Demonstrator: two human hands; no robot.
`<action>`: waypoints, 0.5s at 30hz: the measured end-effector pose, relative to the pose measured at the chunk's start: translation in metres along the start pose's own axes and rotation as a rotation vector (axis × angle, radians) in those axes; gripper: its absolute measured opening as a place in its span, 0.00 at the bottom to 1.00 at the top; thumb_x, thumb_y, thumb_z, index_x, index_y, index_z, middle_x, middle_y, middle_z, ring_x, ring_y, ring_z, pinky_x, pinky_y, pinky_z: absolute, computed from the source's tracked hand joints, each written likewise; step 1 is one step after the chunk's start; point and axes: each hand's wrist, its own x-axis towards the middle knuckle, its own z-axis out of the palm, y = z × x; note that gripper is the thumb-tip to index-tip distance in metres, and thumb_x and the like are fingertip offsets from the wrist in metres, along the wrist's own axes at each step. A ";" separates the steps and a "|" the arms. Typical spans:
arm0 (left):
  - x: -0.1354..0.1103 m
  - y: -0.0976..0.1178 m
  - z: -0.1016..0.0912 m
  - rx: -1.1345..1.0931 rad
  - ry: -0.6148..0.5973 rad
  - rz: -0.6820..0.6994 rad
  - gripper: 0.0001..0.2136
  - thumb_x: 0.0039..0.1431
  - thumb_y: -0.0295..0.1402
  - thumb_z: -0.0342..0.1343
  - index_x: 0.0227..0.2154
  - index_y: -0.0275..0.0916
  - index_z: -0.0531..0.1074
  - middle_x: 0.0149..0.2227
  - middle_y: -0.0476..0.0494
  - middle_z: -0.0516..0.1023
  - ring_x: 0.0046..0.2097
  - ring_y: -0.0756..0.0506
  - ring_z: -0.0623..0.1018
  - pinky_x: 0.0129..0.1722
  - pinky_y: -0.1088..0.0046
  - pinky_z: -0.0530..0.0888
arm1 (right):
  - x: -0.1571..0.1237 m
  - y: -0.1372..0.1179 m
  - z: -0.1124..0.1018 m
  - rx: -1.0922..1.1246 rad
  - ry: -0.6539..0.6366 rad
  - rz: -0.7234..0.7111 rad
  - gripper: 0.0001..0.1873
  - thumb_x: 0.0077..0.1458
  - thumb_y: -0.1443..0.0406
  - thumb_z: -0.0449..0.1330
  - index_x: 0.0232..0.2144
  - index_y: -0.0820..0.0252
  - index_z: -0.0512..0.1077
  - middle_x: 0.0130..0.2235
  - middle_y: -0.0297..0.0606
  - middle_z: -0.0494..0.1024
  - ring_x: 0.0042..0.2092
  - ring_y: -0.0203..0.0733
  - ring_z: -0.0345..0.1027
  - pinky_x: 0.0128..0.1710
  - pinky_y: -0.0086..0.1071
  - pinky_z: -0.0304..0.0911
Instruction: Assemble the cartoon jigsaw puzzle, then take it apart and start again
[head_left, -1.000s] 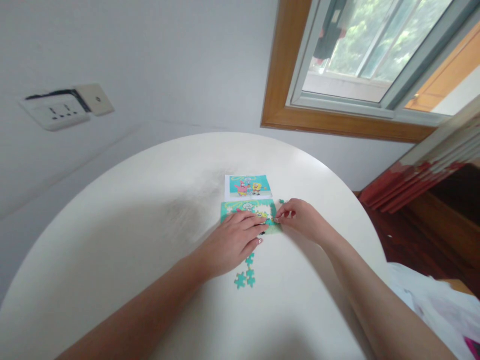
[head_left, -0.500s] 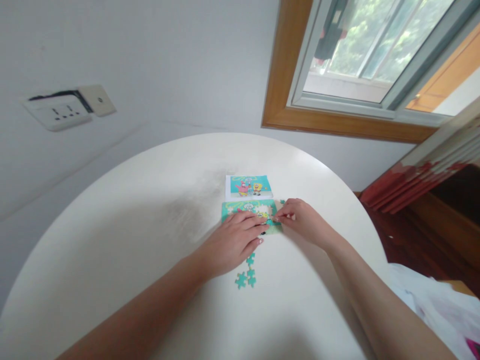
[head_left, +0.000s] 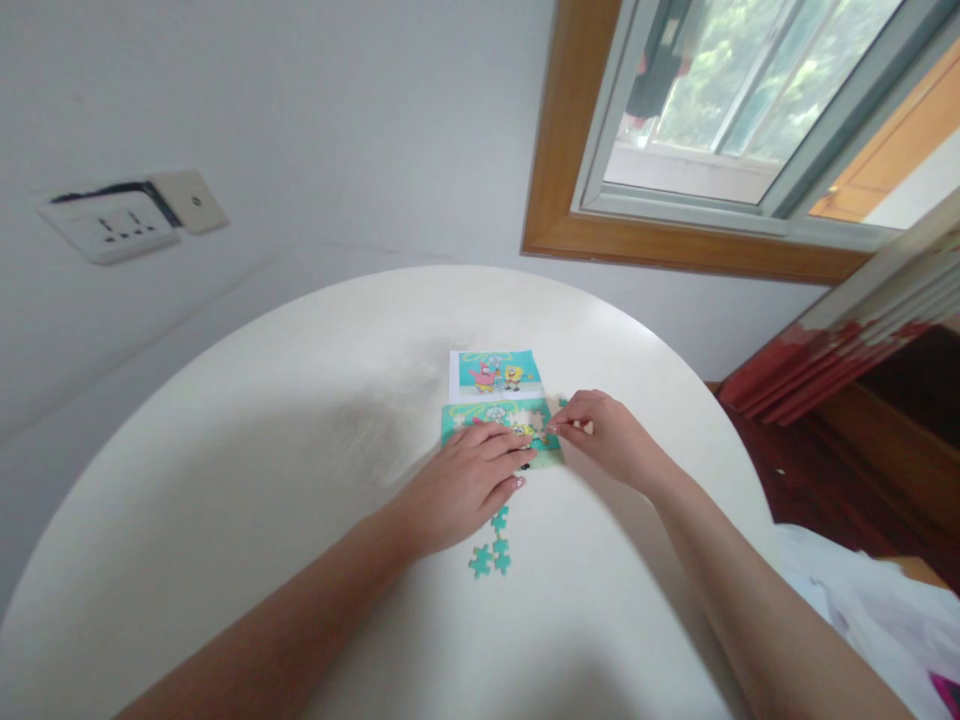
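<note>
Head view: SpongeBob jigsaw puzzle (head_left: 495,413) lies beneath the fingers of the left hand (head_left: 480,475), which is spread flat, palm down, gripping nothing. Right hand (head_left: 600,435) at the puzzle's right edge, thumb and forefinger nearly together; cannot tell whether a piece is pinched. Printed reference picture (head_left: 499,373) just beyond; loose teal pieces (head_left: 481,561) nearer the wearer.

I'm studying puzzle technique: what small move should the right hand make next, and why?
Probably a gentle downward press: the right hand pinches beside an unfilled gap in the teal, rectangular, cartoon-printed jigsaw, while the flat left hand lies across it.
</note>
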 end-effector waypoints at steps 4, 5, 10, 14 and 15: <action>0.002 -0.001 -0.001 -0.065 0.029 -0.001 0.16 0.67 0.31 0.48 0.54 0.45 0.70 0.57 0.47 0.72 0.58 0.42 0.65 0.59 0.59 0.63 | 0.001 0.000 0.001 -0.019 -0.033 0.014 0.09 0.54 0.71 0.60 0.30 0.59 0.81 0.30 0.38 0.77 0.35 0.41 0.66 0.39 0.33 0.60; 0.002 -0.002 -0.003 -0.091 0.058 -0.009 0.16 0.67 0.29 0.47 0.54 0.45 0.70 0.57 0.46 0.72 0.58 0.42 0.66 0.59 0.59 0.63 | 0.001 0.000 0.001 -0.020 -0.018 0.018 0.09 0.55 0.71 0.60 0.31 0.60 0.81 0.31 0.39 0.77 0.35 0.41 0.66 0.39 0.33 0.60; 0.004 -0.014 -0.013 -0.139 0.266 -0.061 0.15 0.67 0.27 0.44 0.51 0.40 0.71 0.51 0.43 0.74 0.54 0.43 0.69 0.56 0.61 0.65 | -0.002 -0.010 0.000 0.101 -0.004 -0.093 0.09 0.56 0.72 0.59 0.31 0.60 0.80 0.31 0.38 0.77 0.37 0.40 0.67 0.40 0.32 0.61; 0.002 -0.026 -0.029 -0.059 0.375 -0.110 0.13 0.67 0.29 0.44 0.46 0.38 0.73 0.46 0.42 0.76 0.50 0.43 0.72 0.54 0.61 0.66 | -0.010 -0.028 0.001 0.214 -0.155 -0.371 0.08 0.55 0.72 0.60 0.32 0.59 0.80 0.33 0.36 0.78 0.37 0.37 0.69 0.42 0.30 0.62; 0.002 -0.029 -0.034 -0.036 0.395 -0.125 0.12 0.67 0.30 0.45 0.45 0.38 0.74 0.45 0.42 0.77 0.49 0.43 0.72 0.53 0.62 0.66 | -0.012 -0.032 0.001 0.220 -0.205 -0.419 0.08 0.55 0.73 0.60 0.33 0.59 0.80 0.33 0.36 0.78 0.37 0.37 0.69 0.43 0.30 0.62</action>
